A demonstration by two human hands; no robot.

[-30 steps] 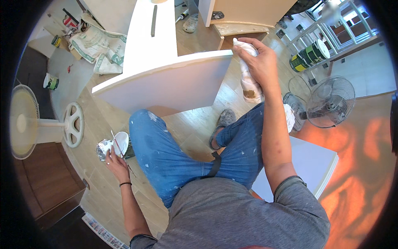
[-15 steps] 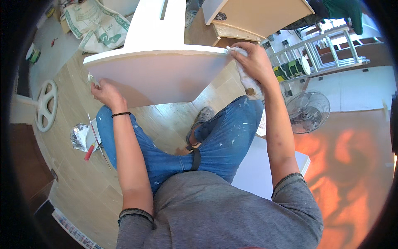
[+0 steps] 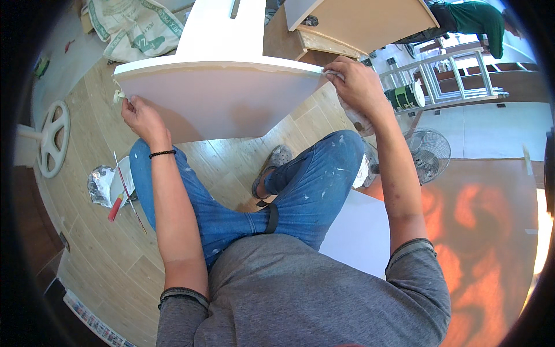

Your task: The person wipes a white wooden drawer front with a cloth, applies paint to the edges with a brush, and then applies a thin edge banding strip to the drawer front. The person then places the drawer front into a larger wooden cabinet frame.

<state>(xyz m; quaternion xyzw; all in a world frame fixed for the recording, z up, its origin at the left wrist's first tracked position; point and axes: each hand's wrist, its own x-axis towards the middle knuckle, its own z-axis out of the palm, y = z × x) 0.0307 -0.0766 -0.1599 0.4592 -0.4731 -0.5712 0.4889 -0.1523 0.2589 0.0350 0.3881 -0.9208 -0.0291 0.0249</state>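
A white board [image 3: 225,107] with a shaded broad face and a bright front edge stands before my knees. At its left corner my left hand [image 3: 144,121] is closed, thumb and fingers pinching a crumpled pale strip of masking tape [image 3: 118,96]. My right hand [image 3: 359,87] is at the board's right corner, its fingertips against the edge and a stained white rag [image 3: 354,117] bunched under the palm. The hand covers most of the rag. Behind the board, a white panel [image 3: 217,34] with a narrow slot extends away.
Left on the floor lie a red-handled tool [image 3: 115,207] and crumpled foil [image 3: 101,185]. A white sack [image 3: 139,32] and wooden cabinet [image 3: 364,23] are beyond. Rightward are a ladder [image 3: 457,72], bucket [image 3: 404,97], fan [image 3: 428,155] and white panel [image 3: 361,228]. A person in green [image 3: 477,23] bends at far right.
My left hand has moved slightly left and up along the board's side with the pale strip. My right hand has tilted over the rag, hiding more of it. The view has shifted a little.
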